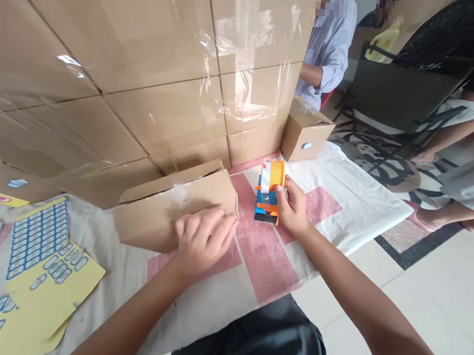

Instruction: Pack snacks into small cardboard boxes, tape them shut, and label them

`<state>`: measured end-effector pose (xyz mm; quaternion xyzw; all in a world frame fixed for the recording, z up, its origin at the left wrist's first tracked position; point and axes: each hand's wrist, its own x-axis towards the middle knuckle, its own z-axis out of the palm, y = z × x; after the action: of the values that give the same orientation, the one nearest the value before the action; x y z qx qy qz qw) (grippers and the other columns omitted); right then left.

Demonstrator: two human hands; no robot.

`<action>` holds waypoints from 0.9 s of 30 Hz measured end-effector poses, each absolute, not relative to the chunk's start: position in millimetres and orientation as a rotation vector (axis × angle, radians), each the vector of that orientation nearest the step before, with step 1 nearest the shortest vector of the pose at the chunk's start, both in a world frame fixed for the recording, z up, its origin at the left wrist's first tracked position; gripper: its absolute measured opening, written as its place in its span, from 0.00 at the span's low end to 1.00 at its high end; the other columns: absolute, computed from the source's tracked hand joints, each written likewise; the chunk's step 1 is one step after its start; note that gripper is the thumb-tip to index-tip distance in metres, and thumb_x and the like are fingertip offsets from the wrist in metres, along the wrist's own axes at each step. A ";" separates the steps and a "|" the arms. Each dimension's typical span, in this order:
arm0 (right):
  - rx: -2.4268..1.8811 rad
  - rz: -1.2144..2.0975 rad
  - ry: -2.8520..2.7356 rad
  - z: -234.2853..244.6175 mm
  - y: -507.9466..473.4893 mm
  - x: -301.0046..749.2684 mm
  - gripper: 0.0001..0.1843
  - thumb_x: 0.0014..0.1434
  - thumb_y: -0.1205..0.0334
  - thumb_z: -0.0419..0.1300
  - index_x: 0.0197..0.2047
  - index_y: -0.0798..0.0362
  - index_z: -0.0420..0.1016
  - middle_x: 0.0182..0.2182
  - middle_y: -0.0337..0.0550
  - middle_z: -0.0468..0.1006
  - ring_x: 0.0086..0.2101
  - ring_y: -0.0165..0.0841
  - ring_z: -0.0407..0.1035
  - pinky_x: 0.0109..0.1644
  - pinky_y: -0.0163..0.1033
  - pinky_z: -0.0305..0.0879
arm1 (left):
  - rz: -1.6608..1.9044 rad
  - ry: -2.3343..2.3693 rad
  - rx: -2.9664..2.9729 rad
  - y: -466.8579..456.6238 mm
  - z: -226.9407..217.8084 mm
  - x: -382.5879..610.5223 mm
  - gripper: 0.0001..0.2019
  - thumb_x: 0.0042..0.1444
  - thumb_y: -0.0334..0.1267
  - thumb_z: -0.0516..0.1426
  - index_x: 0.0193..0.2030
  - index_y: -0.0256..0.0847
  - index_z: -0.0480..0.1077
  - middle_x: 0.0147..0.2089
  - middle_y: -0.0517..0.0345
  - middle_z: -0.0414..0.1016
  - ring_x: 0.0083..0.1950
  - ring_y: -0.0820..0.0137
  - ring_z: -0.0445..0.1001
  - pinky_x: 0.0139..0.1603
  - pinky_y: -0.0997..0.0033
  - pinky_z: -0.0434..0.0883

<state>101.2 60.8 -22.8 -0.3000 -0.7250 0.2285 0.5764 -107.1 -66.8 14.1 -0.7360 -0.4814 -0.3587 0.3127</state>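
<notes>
Pale floor tiles (428, 302) lie off the near right corner of the desk (361, 209). Past its right edge are a patterned rug (370, 155) with a dark border and a dark chair (404, 84) with armrests. Pale light brightens the tiles.

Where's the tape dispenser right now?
The tape dispenser is right of centre in the head view, held in the right hand, right of the box at the left hand.

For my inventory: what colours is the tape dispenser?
The tape dispenser is mainly orange and blue; head view shows it.
</notes>
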 end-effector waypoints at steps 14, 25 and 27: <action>-0.572 0.075 -1.791 -14.9 63.0 111.0 0.07 0.69 0.68 0.55 0.37 0.50 0.64 0.28 0.39 0.64 0.31 0.34 0.59 0.37 0.44 0.56 | -1.926 -2.393 -2.507 -26.0 26.7 -44.4 0.15 0.63 0.47 0.60 0.29 0.41 0.74 0.26 0.62 0.66 0.30 0.73 0.63 0.30 0.70 0.58; -0.812 0.136 -1.698 -14.7 60.7 111.5 0.15 0.73 0.57 0.53 0.33 0.49 0.60 0.28 0.38 0.64 0.29 0.32 0.60 0.36 0.42 0.58 | -2.386 -2.623 -2.459 -36.7 28.5 -37.9 0.13 0.61 0.48 0.63 0.39 0.39 0.75 0.28 0.60 0.76 0.26 0.73 0.74 0.30 0.73 0.74; -0.827 0.162 -1.696 -14.6 59.8 111.0 0.16 0.73 0.55 0.52 0.32 0.49 0.59 0.28 0.38 0.63 0.28 0.32 0.59 0.35 0.42 0.58 | -2.409 -2.667 -2.392 -37.2 26.7 -37.1 0.14 0.60 0.48 0.64 0.42 0.38 0.75 0.29 0.59 0.77 0.25 0.73 0.74 0.29 0.73 0.74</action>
<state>111.0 59.8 -14.6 -0.3543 -0.7269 0.0695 0.5842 -37.1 -37.2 26.7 -0.4611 -0.5140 -0.4643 -0.5547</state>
